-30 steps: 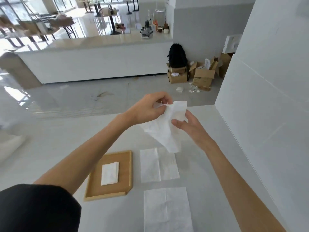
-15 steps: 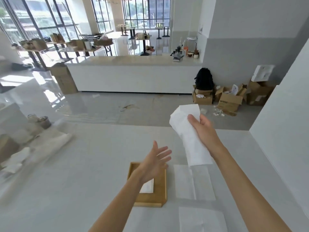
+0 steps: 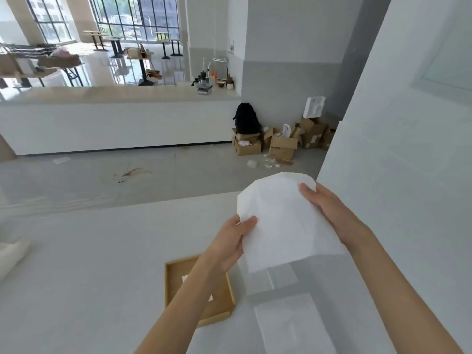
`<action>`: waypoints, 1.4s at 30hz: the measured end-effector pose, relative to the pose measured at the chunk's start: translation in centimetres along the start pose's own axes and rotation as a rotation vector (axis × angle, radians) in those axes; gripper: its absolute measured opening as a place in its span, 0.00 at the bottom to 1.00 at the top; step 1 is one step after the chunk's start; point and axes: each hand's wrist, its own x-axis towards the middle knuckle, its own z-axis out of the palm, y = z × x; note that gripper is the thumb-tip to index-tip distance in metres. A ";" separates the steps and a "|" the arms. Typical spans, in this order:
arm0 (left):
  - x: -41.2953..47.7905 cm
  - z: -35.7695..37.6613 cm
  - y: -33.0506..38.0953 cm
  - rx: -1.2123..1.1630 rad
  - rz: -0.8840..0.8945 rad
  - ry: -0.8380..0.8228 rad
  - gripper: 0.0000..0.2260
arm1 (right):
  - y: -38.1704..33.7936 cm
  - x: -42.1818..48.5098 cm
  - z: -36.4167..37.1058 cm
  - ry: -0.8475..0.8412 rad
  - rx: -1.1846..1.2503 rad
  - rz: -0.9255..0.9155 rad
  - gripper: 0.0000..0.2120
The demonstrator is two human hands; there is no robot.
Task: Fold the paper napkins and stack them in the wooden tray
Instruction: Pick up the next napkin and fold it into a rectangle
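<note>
A white paper napkin [image 3: 283, 223] hangs spread in the air above the table, held between both hands. My left hand [image 3: 231, 242] pinches its left edge with the thumb on top. My right hand [image 3: 324, 203] grips its upper right edge. Below, the wooden tray [image 3: 173, 279] lies on the white table, with a folded napkin [image 3: 184, 278] inside that my left forearm mostly hides. Two more flat napkins lie right of the tray: one [image 3: 270, 282] just under the held napkin, another [image 3: 293, 325] nearer to me.
The white table [image 3: 89, 264] runs left and ahead; a white wall [image 3: 408, 175] stands close on the right. Some pale material [image 3: 10, 254] lies at the table's far left edge. Cardboard boxes [image 3: 281, 146] and a black backpack [image 3: 246, 118] sit on the floor beyond.
My left hand was open above the tray half a second ago; it has risen and taken the napkin's left edge. The napkin, dangling from my right hand before, is now spread wide.
</note>
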 end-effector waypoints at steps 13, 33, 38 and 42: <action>-1.7 -4.7 5.9 0.327 0.160 0.200 0.12 | 1.5 2.9 2.6 -0.071 -0.048 -0.007 0.15; -2.0 4.3 19.4 0.401 0.756 0.282 0.24 | -12.3 7.0 -1.3 -0.110 -0.086 -0.859 0.31; -0.4 5.5 19.7 0.406 0.783 0.291 0.22 | -13.1 7.3 -2.5 -0.032 -0.115 -0.855 0.20; 0.8 5.5 19.2 0.326 0.828 0.277 0.16 | -12.8 7.9 -3.9 -0.001 -0.103 -0.811 0.16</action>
